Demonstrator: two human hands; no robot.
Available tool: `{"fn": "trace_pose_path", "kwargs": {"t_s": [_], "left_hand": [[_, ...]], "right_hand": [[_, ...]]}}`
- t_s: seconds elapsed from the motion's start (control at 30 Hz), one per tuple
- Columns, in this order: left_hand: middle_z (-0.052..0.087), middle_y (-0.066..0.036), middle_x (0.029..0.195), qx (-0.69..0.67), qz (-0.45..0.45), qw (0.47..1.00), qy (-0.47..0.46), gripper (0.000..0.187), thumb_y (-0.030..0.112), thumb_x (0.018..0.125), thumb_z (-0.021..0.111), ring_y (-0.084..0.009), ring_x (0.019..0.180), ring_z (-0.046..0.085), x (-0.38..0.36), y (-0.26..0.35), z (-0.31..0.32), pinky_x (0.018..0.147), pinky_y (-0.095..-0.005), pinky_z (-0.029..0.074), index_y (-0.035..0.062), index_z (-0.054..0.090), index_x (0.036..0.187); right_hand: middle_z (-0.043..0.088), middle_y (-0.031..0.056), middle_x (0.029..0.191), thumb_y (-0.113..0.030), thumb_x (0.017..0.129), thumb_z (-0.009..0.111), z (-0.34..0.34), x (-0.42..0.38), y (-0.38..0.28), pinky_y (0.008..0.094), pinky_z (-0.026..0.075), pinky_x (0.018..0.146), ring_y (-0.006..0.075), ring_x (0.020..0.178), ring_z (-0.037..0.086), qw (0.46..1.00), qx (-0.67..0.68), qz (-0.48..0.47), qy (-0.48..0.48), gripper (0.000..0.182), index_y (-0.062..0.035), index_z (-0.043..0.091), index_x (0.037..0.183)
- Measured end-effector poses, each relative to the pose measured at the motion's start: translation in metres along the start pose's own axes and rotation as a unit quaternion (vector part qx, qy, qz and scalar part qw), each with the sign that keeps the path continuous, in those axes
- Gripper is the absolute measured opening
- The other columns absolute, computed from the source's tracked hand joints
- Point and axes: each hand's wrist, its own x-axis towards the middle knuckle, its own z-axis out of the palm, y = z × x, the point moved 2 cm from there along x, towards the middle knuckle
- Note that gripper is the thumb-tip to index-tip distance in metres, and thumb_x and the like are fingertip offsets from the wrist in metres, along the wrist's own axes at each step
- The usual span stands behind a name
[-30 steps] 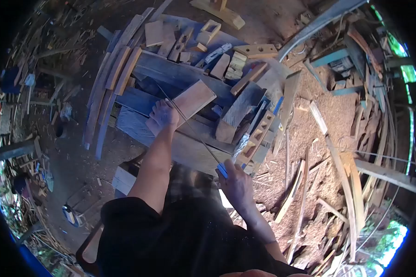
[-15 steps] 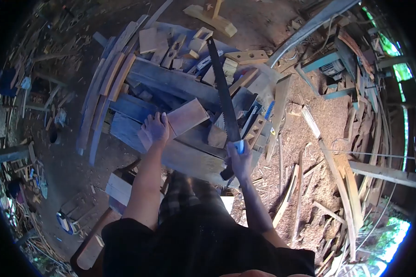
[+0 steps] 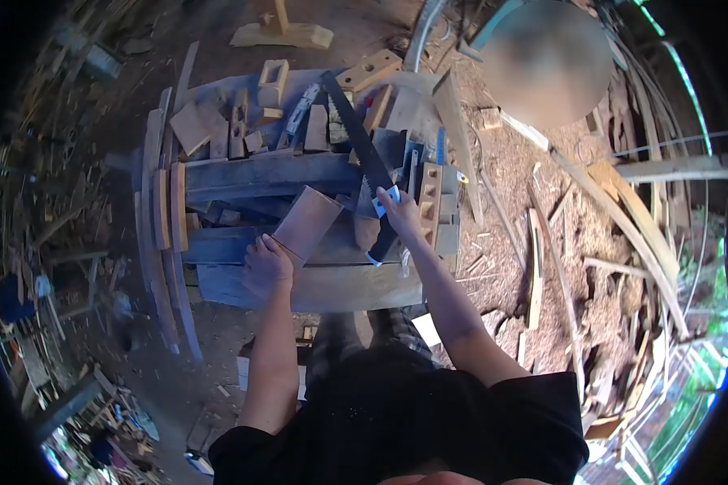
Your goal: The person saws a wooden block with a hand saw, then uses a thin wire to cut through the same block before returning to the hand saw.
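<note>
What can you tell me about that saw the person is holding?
The saw is a handsaw with a long, dark, straight blade that has teeth along one edge and a handle marked with blue. The right hand grips the handle, fingers wrapped round it. The blade points away from the person, slanting up and left over the workbench and the wood offcuts piled there. Whether the blade rests on the wood or hangs just above it, I cannot tell.

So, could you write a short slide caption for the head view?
Right hand grips a handsaw over a cluttered workbench; left hand steadies a wooden board.
</note>
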Motion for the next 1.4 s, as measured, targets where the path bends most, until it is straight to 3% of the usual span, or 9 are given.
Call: {"fn": "trace_pose_path", "kwargs": {"t_s": [0.1, 0.33, 0.47, 0.6, 0.83, 0.97, 1.0, 1.1, 1.4], "left_hand": [[0.058, -0.017, 0.116, 0.007, 0.005, 1.0, 0.001, 0.053, 0.043, 0.101, 0.026, -0.0345, 0.107, 0.055, 0.007, -0.003, 0.01, 0.091, -0.0539, 0.036, 0.009, 0.059, 0.123], [0.057, -0.016, 0.118, 0.018, 0.004, 1.0, -0.004, 0.052, 0.043, 0.101, 0.026, -0.0343, 0.106, 0.054, 0.008, -0.001, 0.009, 0.088, -0.0526, 0.038, 0.01, 0.059, 0.123], [0.057, -0.014, 0.111, 0.022, 0.005, 0.999, 0.037, 0.048, 0.042, 0.1, 0.03, -0.0333, 0.103, 0.054, 0.007, -0.002, 0.016, 0.085, -0.0505, 0.038, 0.0107, 0.062, 0.115], [0.057, -0.013, 0.106, 0.014, 0.005, 0.998, 0.056, 0.045, 0.042, 0.099, 0.032, -0.0325, 0.101, 0.054, 0.008, -0.002, 0.016, 0.084, -0.0489, 0.038, 0.0114, 0.065, 0.108], [0.057, -0.013, 0.106, 0.008, -0.017, 0.999, 0.044, 0.045, 0.042, 0.099, 0.032, -0.0324, 0.1, 0.054, 0.006, -0.001, 0.011, 0.085, -0.0497, 0.038, 0.0123, 0.064, 0.108], [0.057, -0.013, 0.106, -0.027, 0.004, 0.999, 0.043, 0.041, 0.039, 0.1, 0.033, -0.0319, 0.101, 0.054, 0.006, -0.009, 0.012, 0.087, -0.0505, 0.037, 0.0118, 0.062, 0.107], [0.057, -0.013, 0.107, -0.045, 0.03, 0.998, 0.039, 0.039, 0.037, 0.1, 0.034, -0.0317, 0.101, 0.054, 0.007, -0.009, 0.011, 0.088, -0.0509, 0.036, 0.0115, 0.062, 0.107], [0.057, -0.013, 0.107, -0.093, 0.038, 0.994, 0.05, 0.035, 0.035, 0.1, 0.036, -0.0325, 0.102, 0.054, 0.004, -0.014, 0.007, 0.089, -0.0517, 0.036, 0.0109, 0.061, 0.106], [0.058, -0.012, 0.102, -0.074, 0.008, 0.994, 0.078, 0.032, 0.033, 0.099, 0.04, -0.0328, 0.099, 0.053, 0.006, -0.012, 0.016, 0.091, -0.0497, 0.034, 0.0107, 0.063, 0.099]], "right_hand": [[0.067, 0.0194, 0.085, -0.049, 0.084, 0.067, -0.008, -0.013, -0.012, 0.0485, 0.05, 0.073, 0.0373, 0.082, 0.066, 0.977, -0.205, -0.037, 0.054, 0.05, 0.0001, 0.063, 0.089], [0.064, 0.02, 0.082, -0.033, 0.085, 0.07, -0.047, -0.053, 0.036, 0.0458, 0.048, 0.07, 0.0373, 0.081, 0.064, 0.966, -0.129, -0.077, 0.21, 0.035, -0.0008, 0.056, 0.086], [0.065, 0.0241, 0.087, -0.026, 0.082, 0.07, -0.044, -0.085, 0.041, 0.0484, 0.049, 0.076, 0.0419, 0.089, 0.064, 0.965, -0.228, 0.042, 0.124, 0.037, -0.0004, 0.053, 0.103], [0.063, 0.0268, 0.098, -0.014, 0.075, 0.067, -0.017, -0.077, 0.071, 0.0505, 0.049, 0.085, 0.0466, 0.091, 0.062, 0.955, -0.257, -0.023, 0.145, 0.046, -0.0008, 0.045, 0.114], [0.064, 0.0232, 0.089, -0.013, 0.077, 0.064, -0.038, -0.081, 0.048, 0.0472, 0.049, 0.081, 0.0428, 0.09, 0.063, 0.982, -0.187, 0.005, 0.036, 0.033, 0.0007, 0.051, 0.104], [0.06, 0.0206, 0.082, -0.015, 0.086, 0.057, -0.055, -0.063, 0.101, 0.0478, 0.047, 0.07, 0.0379, 0.08, 0.063, 0.991, -0.042, -0.037, 0.119, 0.019, 0.0008, 0.051, 0.095], [0.058, 0.021, 0.085, -0.013, 0.088, 0.055, -0.058, -0.092, 0.034, 0.0488, 0.045, 0.07, 0.0366, 0.08, 0.061, 0.989, -0.048, 0.071, 0.117, 0.016, -0.001, 0.048, 0.095], [0.057, 0.0211, 0.083, -0.014, 0.09, 0.054, -0.052, -0.109, 0.027, 0.0489, 0.046, 0.067, 0.0385, 0.075, 0.061, 0.968, -0.163, -0.109, 0.158, 0.018, -0.0032, 0.045, 0.101], [0.059, 0.0304, 0.085, -0.013, 0.094, 0.052, 0.104, -0.16, -0.005, 0.0588, 0.044, 0.063, 0.0512, 0.077, 0.059, 0.924, -0.209, -0.274, -0.168, 0.023, -0.0026, 0.041, 0.112]]}}
